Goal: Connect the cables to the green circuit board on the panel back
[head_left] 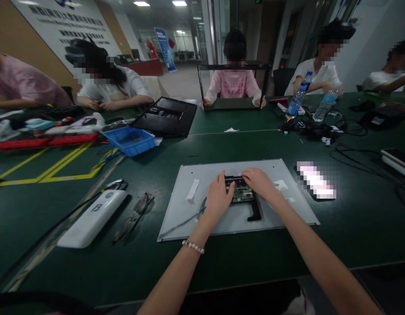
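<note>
A green circuit board in a black plastic frame lies on a flat grey display panel. My left hand, with a beaded bracelet at the wrist, grips the frame's left side, its thumb over the board. At the upper right corner of the frame, the bent fingers of my right hand hold its edge; their tips are partly hidden. A thin grey cable runs from beside my left hand across the panel toward its lower left corner. White tape strips stick to the panel.
Left of the panel lie eyeglasses and a white power bank with a cable. A phone is on the right. Farther back are a blue tray, a black casing and bottles. A person opposite holds a black frame.
</note>
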The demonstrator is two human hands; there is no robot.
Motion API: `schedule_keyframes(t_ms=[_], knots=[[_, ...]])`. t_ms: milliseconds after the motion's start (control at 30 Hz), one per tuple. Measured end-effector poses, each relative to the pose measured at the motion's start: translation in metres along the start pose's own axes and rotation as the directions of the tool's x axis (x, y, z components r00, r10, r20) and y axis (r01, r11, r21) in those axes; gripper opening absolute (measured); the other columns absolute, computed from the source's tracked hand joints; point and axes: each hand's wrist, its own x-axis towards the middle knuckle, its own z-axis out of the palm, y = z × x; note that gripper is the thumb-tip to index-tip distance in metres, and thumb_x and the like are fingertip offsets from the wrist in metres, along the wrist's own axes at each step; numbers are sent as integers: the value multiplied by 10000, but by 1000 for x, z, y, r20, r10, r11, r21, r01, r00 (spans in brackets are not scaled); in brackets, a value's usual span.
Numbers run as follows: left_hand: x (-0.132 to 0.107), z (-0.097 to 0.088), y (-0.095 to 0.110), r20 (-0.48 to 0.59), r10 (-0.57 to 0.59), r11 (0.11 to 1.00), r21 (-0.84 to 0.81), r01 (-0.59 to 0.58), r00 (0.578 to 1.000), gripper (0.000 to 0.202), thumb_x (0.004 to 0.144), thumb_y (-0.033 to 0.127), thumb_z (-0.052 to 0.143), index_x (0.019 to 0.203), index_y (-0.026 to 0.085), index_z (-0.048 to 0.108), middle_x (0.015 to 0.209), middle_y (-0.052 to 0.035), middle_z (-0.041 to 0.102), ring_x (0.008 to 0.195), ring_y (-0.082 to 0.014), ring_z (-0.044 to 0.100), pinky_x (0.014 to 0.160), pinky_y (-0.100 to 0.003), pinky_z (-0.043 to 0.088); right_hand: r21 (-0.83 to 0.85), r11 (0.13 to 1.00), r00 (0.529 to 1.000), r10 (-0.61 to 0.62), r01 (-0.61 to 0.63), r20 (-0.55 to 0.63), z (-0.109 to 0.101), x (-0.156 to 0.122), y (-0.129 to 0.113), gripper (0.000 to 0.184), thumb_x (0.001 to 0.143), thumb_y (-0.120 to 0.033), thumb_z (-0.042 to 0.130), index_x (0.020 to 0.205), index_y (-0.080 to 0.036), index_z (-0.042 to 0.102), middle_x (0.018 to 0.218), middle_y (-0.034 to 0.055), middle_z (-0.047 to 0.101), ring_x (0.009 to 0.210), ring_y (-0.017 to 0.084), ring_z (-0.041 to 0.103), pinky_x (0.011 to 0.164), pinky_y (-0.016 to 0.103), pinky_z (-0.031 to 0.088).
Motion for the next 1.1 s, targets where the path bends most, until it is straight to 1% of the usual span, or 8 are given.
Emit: schedule_keyframes(t_ms=[267, 367, 467, 567, 667, 767, 900, 1100], knots=[[0, 3, -3, -31, 8, 999, -42, -10, 999, 492, 933, 378, 378, 1348, 123, 310, 1301, -174, 463, 1164, -279, 497, 971, -426, 397, 168, 985, 998, 45, -36, -48, 2, 0, 4, 235, 896, -179, 439, 970, -162, 661, 1010, 86, 676, 988, 170, 591, 889, 277, 418], [1, -1, -2, -51, 25, 997, -74, -29, 998, 494, 938, 379, 364, 1357, 128, 294, 1336, -174, 426, 1207, -269, 462, 995, -424, 382, 189, 981, 995, 55, -38, -83, -5, -4, 9, 243, 879, -163, 442, 988, -161, 659, 1031, 84, 675, 997, 179, 593, 898, 298, 427], [0, -9, 3, -61, 61, 996, -61, -65, 996, 475, 942, 359, 357, 1357, 136, 295, 1366, -169, 397, 1248, -263, 418, 1020, -437, 357, 193, 978, 988, 105, -82, -116, -19, -18, 21, 266, 860, -174, 457, 1048, -167, 645, 1079, 80, 663, 1023, 195, 589, 921, 336, 428], [-5, -18, 15, 10, 209, 978, 1, -209, 978, 462, 933, 336, 385, 1349, 145, 317, 1388, -150, 384, 1287, -255, 365, 1059, -437, 307, 179, 971, 977, 180, -158, -112, -33, -43, 40, 284, 842, -180, 472, 1071, -170, 639, 1092, 79, 657, 1031, 205, 587, 936, 357, 425], [-12, -21, 31, 144, 380, 921, 34, -388, 914, 423, 927, 311, 398, 1323, 164, 366, 1381, -113, 409, 1299, -233, 347, 1084, -414, 271, 171, 959, 968, 240, -226, -67, -40, -70, 58, 296, 821, -186, 498, 1082, -170, 636, 1121, 84, 639, 1052, 212, 575, 950, 361, 417], [-18, -19, 42, 228, 457, 876, 50, -479, 860, 386, 923, 292, 404, 1292, 178, 405, 1366, -93, 433, 1301, -223, 342, 1087, -420, 256, 180, 941, 956, 292, -286, -7, -37, -87, 70, 310, 794, -188, 536, 1087, -169, 635, 1127, 95, 624, 1041, 215, 576, 938, 361, 424], [-20, -15, 42, 254, 466, 865, 71, -497, 848, 336, 927, 270, 398, 1245, 175, 449, 1318, -84, 480, 1267, -218, 381, 1075, -425, 257, 240, 916, 947, 315, -321, 63, -32, -90, 74, 298, 774, -194, 568, 1060, -182, 650, 1075, 88, 620, 910, 183, 615, 836, 321, 471], [-18, -14, 36, 251, 433, 886, 57, -460, 865, 312, 912, 246, 424, 1214, 186, 477, 1249, -82, 528, 1169, -224, 469, 1023, -423, 313, 235, 914, 942, 333, -331, 35, -28, -79, 67, 314, 765, -237, 581, 1067, -175, 645, 949, 77, 631, 768, 157, 626, 737, 292, 481]])
